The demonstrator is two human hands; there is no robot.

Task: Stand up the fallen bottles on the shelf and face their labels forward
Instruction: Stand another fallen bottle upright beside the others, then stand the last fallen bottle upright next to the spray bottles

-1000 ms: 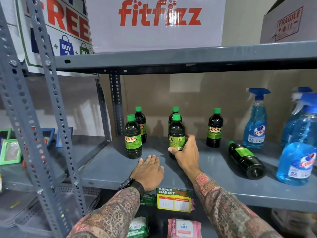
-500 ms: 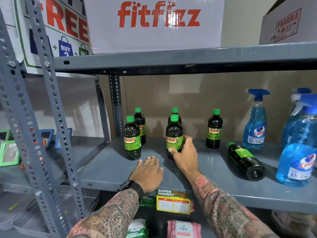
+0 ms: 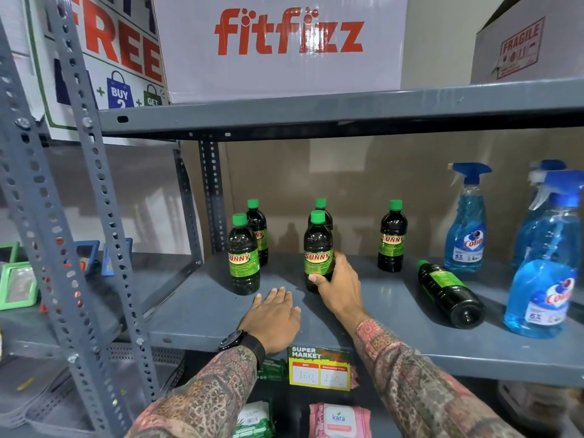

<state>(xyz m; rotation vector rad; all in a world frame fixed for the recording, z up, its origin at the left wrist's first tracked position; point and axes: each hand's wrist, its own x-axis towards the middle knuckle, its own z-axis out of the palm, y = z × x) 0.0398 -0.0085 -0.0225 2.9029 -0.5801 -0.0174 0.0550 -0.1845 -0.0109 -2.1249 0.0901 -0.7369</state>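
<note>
Gripping the lower body of an upright dark plastic bottle with a green cap (image 3: 318, 248), the right hand (image 3: 339, 287) has thumb and fingers closed around it near the middle of the grey metal shelf (image 3: 202, 314); the bottle's long axis is vertical and its green "SUNNY" label faces the front edge. The left hand (image 3: 274, 317) lies flat on the shelf close to that front edge, fingers together, holding nothing. Four more dark green-capped bottles stand upright: one toward the left (image 3: 244, 254) with its label forward, two behind toward the back wall, one to the right (image 3: 392, 237) with its label forward. A sixth dark bottle (image 3: 450, 294) lies on its side toward the right, cap pointing to the back wall, base toward the front edge, label upward. Blue spray bottles (image 3: 466, 222) stand at the right end. A yellow price tag (image 3: 319, 368) hangs from the front edge. A white "fitfizz" carton (image 3: 284, 45) sits on the shelf above.
</note>
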